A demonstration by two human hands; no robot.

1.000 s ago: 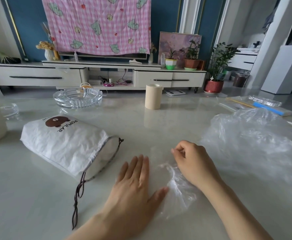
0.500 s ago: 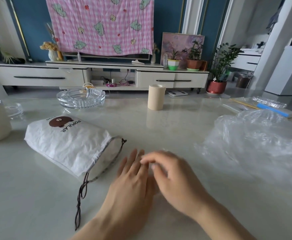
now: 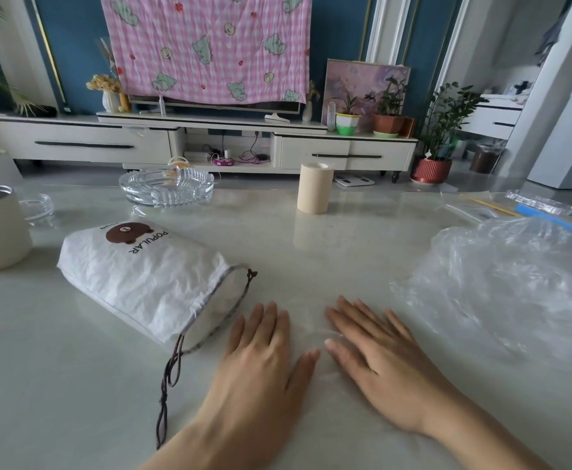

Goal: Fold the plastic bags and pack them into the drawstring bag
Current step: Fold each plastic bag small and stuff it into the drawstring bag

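Half a second back the right hand [image 3: 379,364] lay across the fingers of the left hand [image 3: 264,361]. Now we see it drawn off to the right, and the two hands rest side by side, apart, palms down on the tabletop [image 3: 40,385]. We find the left hand flat, fingers straight and close together, thumb stretched toward the right hand. The right hand is flat too, its fingers straight, slightly spread and angled to the left. Neither grips anything. Both press a thin clear plastic bag [image 3: 315,329], faintly visible between and under them, onto the tabletop. The white drawstring bag [image 3: 142,276] lies on its side just left of the left hand, mouth open, its cord [image 3: 169,374] trailing toward us. We see a heap of plastic bags [image 3: 515,286] well off to the right.
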